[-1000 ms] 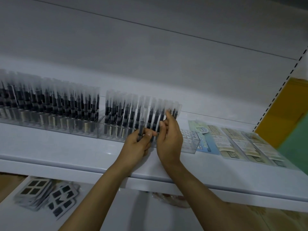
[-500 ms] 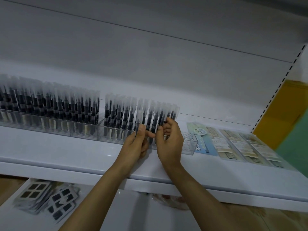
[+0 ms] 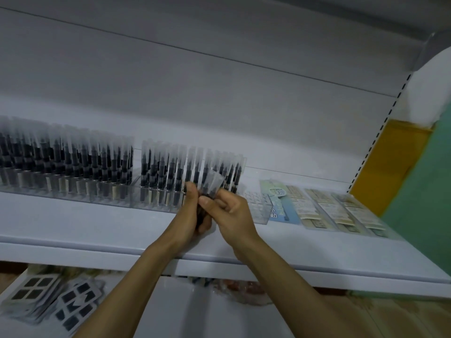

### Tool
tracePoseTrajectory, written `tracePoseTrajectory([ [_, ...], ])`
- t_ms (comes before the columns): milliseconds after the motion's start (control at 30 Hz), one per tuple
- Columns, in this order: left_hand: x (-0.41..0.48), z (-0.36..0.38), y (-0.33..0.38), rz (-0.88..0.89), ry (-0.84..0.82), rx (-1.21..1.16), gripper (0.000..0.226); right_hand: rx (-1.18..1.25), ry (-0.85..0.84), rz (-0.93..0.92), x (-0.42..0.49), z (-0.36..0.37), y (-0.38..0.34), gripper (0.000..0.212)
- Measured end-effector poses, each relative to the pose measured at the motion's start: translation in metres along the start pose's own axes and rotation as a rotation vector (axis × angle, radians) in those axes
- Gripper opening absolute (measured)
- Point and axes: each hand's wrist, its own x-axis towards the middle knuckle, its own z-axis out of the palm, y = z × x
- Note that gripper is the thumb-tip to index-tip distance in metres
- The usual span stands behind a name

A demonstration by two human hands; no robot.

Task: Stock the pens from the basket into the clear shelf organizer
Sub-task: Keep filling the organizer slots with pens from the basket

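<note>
A clear shelf organizer (image 3: 258, 211) stands on the white shelf (image 3: 97, 230), packed with upright black pens with frosted caps (image 3: 156, 172); its right end holds none. My left hand (image 3: 192, 213) grips a small bunch of pens (image 3: 212, 184) just in front of the organizer, their caps tilted up and to the right. My right hand (image 3: 231, 211) is right beside it, thumb and fingers pinching the same bunch. The basket is out of view.
Flat packets with printed cards (image 3: 317, 211) lie on the shelf to the right of the organizer. On the lower shelf at the bottom left lie packs with dark squares (image 3: 56, 301). A yellow and green wall (image 3: 415, 172) stands at the right.
Both hands have drawn back a little from the pen rows and come together around the bunch. The camera has tilted, so the shelf sits lower in view.
</note>
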Motion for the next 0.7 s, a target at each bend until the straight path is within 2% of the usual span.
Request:
tracePoseTrajectory([
  [100, 0.001, 0.0, -0.004, 0.066, 0.005, 0.166, 0.054, 0.146, 0.117, 0.042, 0.006, -0.012, -0.006, 0.01],
  [167, 0.002, -0.003, -0.008, 0.106, 0.009, 0.192, 0.027, 0.164, 0.13, 0.044, 0.011, -0.022, -0.006, 0.01],
  [200, 0.002, -0.004, -0.008, 0.11, 0.001, 0.182, 0.02, 0.152, 0.116, 0.044, 0.011, -0.024, -0.008, 0.01],
  [333, 0.0, -0.002, -0.004, 0.103, -0.041, 0.127, 0.02, 0.128, 0.144, 0.048, 0.005, -0.024, 0.0, 0.004],
  [500, 0.0, 0.001, -0.001, 0.086, -0.036, 0.056, 0.022, 0.249, 0.196, 0.083, 0.005, -0.029, 0.008, 0.023],
  [700, 0.006, -0.006, -0.009, 0.072, -0.013, 0.092, 0.018, 0.159, 0.189, 0.02, 0.003, -0.029, 0.013, 0.013],
])
